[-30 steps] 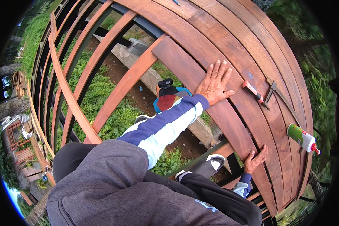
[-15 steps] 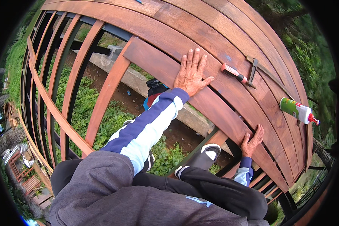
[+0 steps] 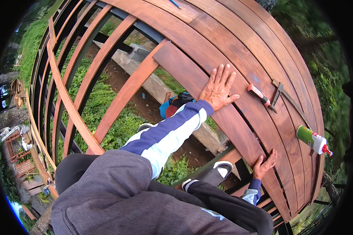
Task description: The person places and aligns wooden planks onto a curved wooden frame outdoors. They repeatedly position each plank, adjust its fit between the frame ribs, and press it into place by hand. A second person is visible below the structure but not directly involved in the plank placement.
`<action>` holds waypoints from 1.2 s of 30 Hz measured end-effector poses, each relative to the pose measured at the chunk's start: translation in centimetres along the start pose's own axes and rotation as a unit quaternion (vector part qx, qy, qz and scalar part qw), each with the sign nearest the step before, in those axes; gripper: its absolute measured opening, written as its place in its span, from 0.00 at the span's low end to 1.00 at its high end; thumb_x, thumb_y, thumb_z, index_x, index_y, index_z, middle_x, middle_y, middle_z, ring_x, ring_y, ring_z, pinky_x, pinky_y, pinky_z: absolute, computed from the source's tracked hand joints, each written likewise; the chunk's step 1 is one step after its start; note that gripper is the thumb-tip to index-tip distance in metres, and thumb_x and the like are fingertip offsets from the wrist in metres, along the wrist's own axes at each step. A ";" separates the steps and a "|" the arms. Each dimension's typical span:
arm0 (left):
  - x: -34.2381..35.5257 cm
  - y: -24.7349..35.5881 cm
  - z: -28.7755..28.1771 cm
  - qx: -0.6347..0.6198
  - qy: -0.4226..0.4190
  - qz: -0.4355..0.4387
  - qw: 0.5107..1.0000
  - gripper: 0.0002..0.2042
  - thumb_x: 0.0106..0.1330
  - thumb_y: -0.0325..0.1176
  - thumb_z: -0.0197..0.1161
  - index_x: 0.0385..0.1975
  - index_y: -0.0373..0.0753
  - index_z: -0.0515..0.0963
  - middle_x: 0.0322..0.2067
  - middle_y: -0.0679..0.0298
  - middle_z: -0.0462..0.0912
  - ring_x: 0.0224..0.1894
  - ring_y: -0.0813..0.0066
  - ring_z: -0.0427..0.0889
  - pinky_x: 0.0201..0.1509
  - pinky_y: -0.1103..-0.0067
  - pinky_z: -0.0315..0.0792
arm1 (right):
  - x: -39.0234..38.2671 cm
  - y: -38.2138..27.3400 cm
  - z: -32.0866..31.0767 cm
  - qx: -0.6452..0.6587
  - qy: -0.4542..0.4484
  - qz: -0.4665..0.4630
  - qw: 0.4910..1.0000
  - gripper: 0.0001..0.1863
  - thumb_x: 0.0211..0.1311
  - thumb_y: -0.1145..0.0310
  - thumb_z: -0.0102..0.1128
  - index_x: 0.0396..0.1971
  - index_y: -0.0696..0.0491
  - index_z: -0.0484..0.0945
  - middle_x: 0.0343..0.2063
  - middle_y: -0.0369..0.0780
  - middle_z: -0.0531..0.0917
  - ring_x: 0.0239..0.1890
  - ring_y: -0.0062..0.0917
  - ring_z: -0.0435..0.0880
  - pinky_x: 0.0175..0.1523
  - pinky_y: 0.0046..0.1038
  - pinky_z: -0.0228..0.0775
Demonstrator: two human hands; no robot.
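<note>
My left hand lies flat with spread fingers across the nearest deck board, its fingertips reaching over the gap onto the neighbouring board. Farther right, my right hand rests on the same reddish-brown board with fingers stretched out, reaching toward the gap. Neither hand holds anything. A screwdriver-like tool with a pink and black handle lies on the boards right of my left hand. Beside it is a bar clamp. A white and green glue bottle with a red tip lies toward the far right edge.
Bare wooden joists with open gaps run off to the left, above green plants and soil. A loose curved wood strip crosses them. Below the frame, a person in blue and red is partly visible. A blue pencil-like stick lies on the far boards.
The view has turned, shifting most of the deck rightward and downward in the picture. Both hands stay on the same board. More of the person below now shows.
</note>
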State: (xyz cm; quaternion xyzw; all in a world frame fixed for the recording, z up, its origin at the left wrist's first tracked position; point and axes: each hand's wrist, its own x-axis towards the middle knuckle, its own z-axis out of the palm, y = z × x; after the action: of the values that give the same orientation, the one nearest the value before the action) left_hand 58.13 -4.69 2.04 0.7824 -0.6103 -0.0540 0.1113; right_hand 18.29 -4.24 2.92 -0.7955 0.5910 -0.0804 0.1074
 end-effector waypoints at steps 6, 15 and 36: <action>0.1 0.1 0.1 -0.009 -0.011 -0.005 1.000 0.41 0.62 0.66 0.38 0.68 0.41 0.47 0.69 0.51 0.38 0.71 0.53 0.36 0.72 0.62 0.34 | -0.1 -0.1 -0.1 -0.005 0.000 0.001 1.000 0.33 0.63 0.50 0.46 0.65 0.49 0.56 0.65 0.44 0.57 0.69 0.39 0.50 0.68 0.51 0.32; 0.2 0.1 0.2 -0.009 -0.002 -0.005 1.000 0.41 0.62 0.66 0.39 0.68 0.41 0.48 0.69 0.51 0.39 0.71 0.53 0.37 0.72 0.61 0.36 | 0.0 -0.5 -0.3 0.007 0.008 -0.006 1.000 0.33 0.63 0.51 0.47 0.65 0.49 0.56 0.65 0.44 0.58 0.69 0.38 0.50 0.68 0.50 0.33; 0.4 0.2 1.2 0.006 0.026 0.003 1.000 0.41 0.60 0.66 0.44 0.67 0.43 0.51 0.69 0.54 0.43 0.70 0.53 0.42 0.72 0.60 0.39 | 0.1 -0.4 -0.4 0.027 0.000 0.023 0.999 0.34 0.58 0.54 0.53 0.64 0.48 0.57 0.64 0.44 0.59 0.69 0.41 0.49 0.67 0.53 0.31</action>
State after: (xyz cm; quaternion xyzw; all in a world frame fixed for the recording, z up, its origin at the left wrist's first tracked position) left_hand 57.79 -5.20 0.93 0.7825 -0.6097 -0.0298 0.1230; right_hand 18.62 -4.28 3.40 -0.7785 0.6068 -0.0938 0.1303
